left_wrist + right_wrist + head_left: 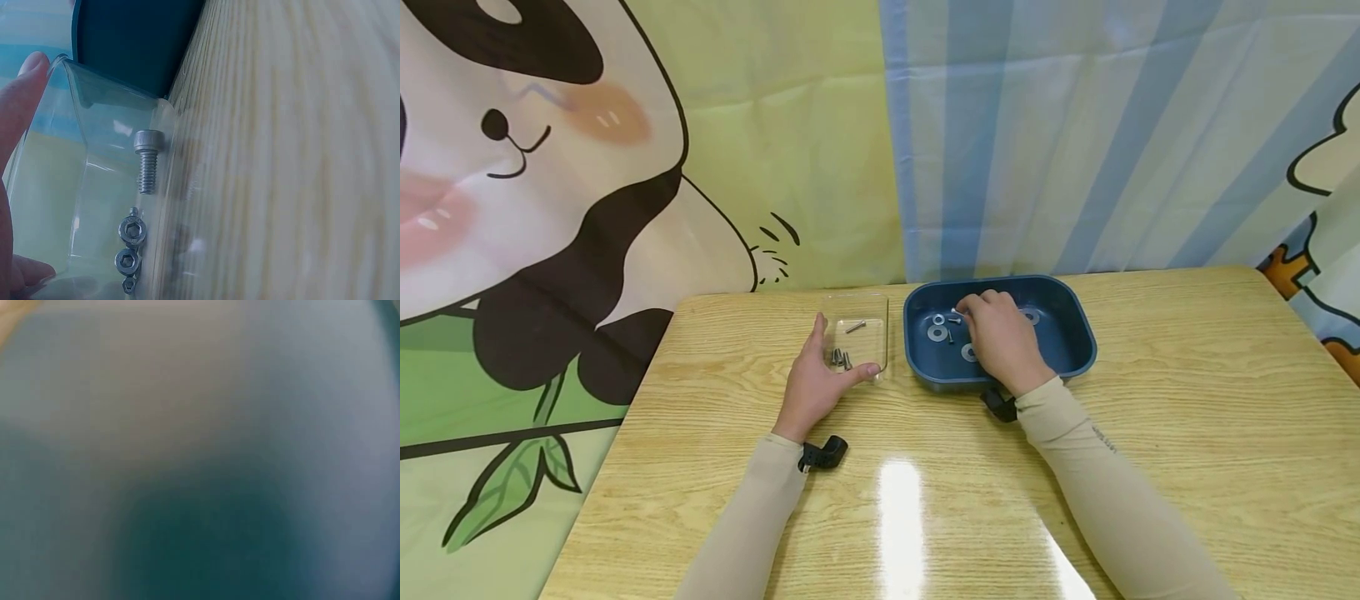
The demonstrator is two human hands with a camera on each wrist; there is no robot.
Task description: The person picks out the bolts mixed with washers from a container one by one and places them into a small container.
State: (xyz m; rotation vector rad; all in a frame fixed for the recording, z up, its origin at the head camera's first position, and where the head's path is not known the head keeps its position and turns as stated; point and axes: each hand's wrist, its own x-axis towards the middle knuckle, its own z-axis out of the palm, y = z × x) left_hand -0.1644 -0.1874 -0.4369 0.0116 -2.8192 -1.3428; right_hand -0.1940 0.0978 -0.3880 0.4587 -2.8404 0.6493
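Note:
My left hand rests against the near left corner of a clear plastic box, its thumb and fingers spread along the outside. Several socket-head screws lie in the box; the left wrist view shows one screw with its threads and knurled head plain. Over a dark blue tray, my right hand reaches in with bent fingers. Its fingertips pinch a small screw, mostly hidden by the hand. The right wrist view is a blur of the tray's blue surface.
Inside the tray lie flat washers, a smaller ring and small screws. Both containers stand side by side near the back edge of a wooden table. A printed curtain hangs behind it.

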